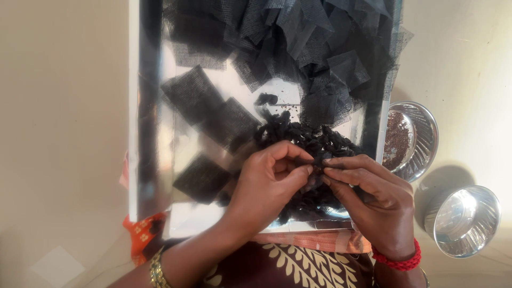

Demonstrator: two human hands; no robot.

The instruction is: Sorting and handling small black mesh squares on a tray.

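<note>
My left hand [266, 184] and my right hand [373, 200] meet over a shiny steel tray [152, 160] and pinch a small black net bundle [318, 160] between their fingertips. Under and behind the hands lies a heap of small tied black bundles [314, 140]. One loose bundle [265, 98] sits a little farther back. Flat black net squares [194, 90] lie on the tray's left part, and a big pile of cut net pieces [320, 42] fills its far end.
A steel bowl holding dark seeds [408, 140] stands right of the tray. A second steel bowl [463, 220], shiny inside, is nearer on the right. The tray rests on my lap over patterned cloth [298, 264], with pale floor [58, 133] around.
</note>
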